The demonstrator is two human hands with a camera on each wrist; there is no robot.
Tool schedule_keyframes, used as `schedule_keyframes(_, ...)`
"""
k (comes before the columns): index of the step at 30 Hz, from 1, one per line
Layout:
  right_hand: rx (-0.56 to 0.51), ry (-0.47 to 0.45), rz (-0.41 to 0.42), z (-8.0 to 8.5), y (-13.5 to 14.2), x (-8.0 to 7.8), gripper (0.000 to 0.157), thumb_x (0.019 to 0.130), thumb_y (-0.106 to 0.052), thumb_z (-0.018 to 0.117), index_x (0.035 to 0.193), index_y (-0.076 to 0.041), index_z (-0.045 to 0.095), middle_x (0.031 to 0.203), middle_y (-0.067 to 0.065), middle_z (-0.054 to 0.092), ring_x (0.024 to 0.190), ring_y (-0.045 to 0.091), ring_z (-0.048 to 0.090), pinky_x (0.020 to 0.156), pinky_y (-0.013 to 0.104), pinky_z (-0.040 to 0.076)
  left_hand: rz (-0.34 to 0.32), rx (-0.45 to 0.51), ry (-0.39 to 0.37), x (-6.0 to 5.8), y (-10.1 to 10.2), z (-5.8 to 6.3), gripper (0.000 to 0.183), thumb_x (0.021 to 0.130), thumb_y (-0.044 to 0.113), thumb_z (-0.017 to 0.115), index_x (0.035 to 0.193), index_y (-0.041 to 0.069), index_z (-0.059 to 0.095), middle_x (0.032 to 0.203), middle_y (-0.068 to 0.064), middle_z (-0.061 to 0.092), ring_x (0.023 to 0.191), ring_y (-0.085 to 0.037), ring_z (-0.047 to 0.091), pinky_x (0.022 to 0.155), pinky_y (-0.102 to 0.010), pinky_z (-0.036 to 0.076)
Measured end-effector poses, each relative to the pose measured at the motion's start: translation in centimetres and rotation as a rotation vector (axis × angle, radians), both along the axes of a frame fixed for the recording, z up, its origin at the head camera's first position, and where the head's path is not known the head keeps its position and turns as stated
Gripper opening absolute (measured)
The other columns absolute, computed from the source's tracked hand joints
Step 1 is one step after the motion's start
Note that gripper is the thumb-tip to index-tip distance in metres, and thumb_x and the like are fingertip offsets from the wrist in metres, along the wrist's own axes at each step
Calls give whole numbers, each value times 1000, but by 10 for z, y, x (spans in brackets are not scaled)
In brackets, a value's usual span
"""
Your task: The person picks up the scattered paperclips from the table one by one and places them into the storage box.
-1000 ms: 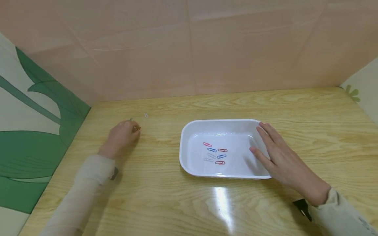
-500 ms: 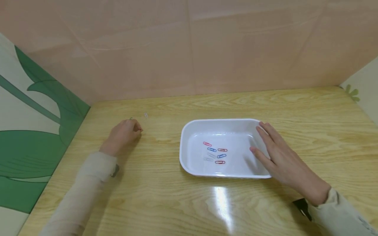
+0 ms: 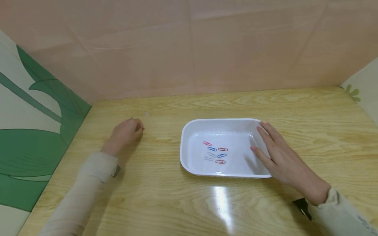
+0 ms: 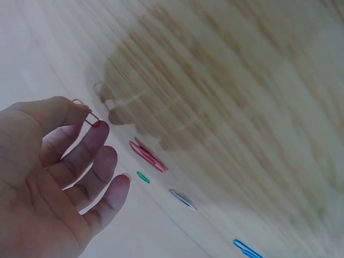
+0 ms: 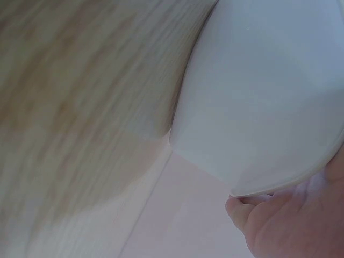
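My left hand (image 3: 125,132) is low over the table at the left, pinching a thin red paper clip (image 4: 93,118) between thumb and fingertips; in the head view the fingers mostly hide it. Below that hand in the left wrist view lie a pink paper clip (image 4: 148,157), a green one (image 4: 143,177), a silver one (image 4: 183,199) and a blue one (image 4: 247,249). My right hand (image 3: 282,157) rests at the right rim of a white tray (image 3: 186,164), its fingers extended along the edge and the thumb over the inside. Several red, blue and white paper clips (image 3: 221,155) lie in the tray.
A pale paper clip (image 3: 146,114) lies on the wooden table (image 3: 153,203) beyond my left hand. A pink-beige sheet (image 3: 189,49) stands along the table's back edge. A panel with green leaf shapes (image 3: 26,150) borders the left side.
My left hand has shifted slightly to the right, and the clip in its fingertips shows less than before. My right hand and the tray have stayed in place.
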State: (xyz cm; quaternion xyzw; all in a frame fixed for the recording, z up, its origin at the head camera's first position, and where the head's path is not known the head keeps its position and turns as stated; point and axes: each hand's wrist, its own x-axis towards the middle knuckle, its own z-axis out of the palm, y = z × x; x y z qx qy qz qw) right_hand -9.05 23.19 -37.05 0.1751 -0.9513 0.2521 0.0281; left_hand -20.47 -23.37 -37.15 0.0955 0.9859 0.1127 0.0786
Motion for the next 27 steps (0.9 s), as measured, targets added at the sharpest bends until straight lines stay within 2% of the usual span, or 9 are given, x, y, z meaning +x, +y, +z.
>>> schedule_keyframes(13, 6, -43, -10, 3, 0, 0, 72, 105, -38, 46, 157, 0, 16, 166, 21, 7, 153, 40, 6, 120, 63, 13, -110, 83, 161, 5, 16, 4, 12, 94, 10, 64, 104, 3, 66, 97, -15, 71, 84, -27, 66, 76, -44, 56)
schedule_keyframes(20, 9, -49, -15, 3, 0, 0, 72, 104, -39, 46, 157, -1, 16, 166, 20, 8, 154, 39, 6, 119, 64, 14, -158, 112, 252, 8, 28, 9, 11, 94, 10, 65, 104, 5, 68, 94, -11, 72, 78, -24, 63, 64, -37, 50)
schedule_keyframes(27, 12, -52, -17, 3, 0, 0, 72, 104, -39, 46, 157, 0, 16, 166, 20, 7, 154, 40, 6, 119, 64, 14, -207, 145, 329, 14, 41, 16, 12, 92, 7, 66, 103, 6, 69, 93, -10, 72, 80, -26, 66, 66, -38, 52)
